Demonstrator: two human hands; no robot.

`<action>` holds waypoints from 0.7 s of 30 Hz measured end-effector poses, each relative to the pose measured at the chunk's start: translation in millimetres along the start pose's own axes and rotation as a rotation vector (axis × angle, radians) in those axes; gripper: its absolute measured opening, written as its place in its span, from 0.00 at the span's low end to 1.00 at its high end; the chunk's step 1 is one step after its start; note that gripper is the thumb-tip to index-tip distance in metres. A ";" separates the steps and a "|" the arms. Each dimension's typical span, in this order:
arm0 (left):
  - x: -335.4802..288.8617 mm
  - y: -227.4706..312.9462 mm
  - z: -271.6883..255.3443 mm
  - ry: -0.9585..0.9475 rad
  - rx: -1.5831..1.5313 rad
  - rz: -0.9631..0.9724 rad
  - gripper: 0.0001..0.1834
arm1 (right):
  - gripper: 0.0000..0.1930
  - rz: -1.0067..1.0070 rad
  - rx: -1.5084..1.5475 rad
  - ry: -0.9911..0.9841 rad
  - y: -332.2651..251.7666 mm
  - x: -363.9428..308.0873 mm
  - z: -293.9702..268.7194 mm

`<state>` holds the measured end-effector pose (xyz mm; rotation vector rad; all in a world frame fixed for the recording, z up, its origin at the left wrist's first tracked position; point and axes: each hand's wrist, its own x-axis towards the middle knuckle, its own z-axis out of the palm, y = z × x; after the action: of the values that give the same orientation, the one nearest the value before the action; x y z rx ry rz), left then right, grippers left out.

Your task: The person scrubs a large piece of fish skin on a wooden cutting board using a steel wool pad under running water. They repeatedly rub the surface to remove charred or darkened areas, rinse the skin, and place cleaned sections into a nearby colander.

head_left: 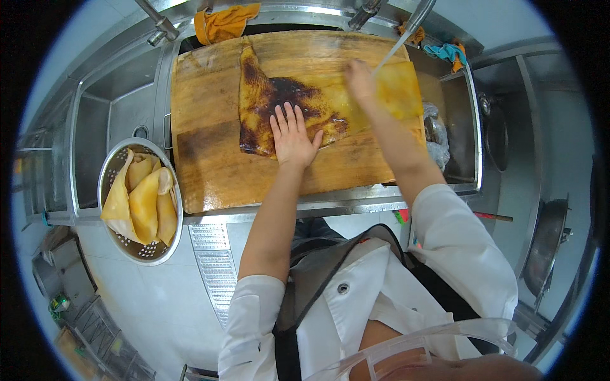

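Observation:
A large sheet of what looks like animal skin (254, 82), charred dark brown on its left part and yellow on its right, lies flat on a wooden board (210, 171). My left hand (295, 141) presses flat on the browned part, fingers stretched out. Over the yellow part is my right hand (361, 81), smeared by motion; its fingers and anything in them cannot be made out. From a faucet (416, 19) at the top right, a thin stream of water runs down beside that hand onto the skin.
The board lies across a metal sink (127, 111). At its left stands a perforated metal colander (173, 238) with pale yellow skin pieces (143, 197). An orange cloth (225, 24) hangs at the back. A clear plastic bag (435, 136) lies right of the board. Pans (543, 247) stand further right.

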<state>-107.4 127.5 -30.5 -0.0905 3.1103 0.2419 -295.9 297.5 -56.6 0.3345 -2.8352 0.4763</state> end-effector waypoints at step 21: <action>5.1 6.2 7.3 0.056 -0.083 -0.062 0.50 | 0.05 -0.537 0.093 -0.007 -92.0 -28.9 22.5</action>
<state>-112.8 134.5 -36.9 -0.1977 3.1462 0.3740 -249.0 210.4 -58.6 1.0733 -2.5768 0.4848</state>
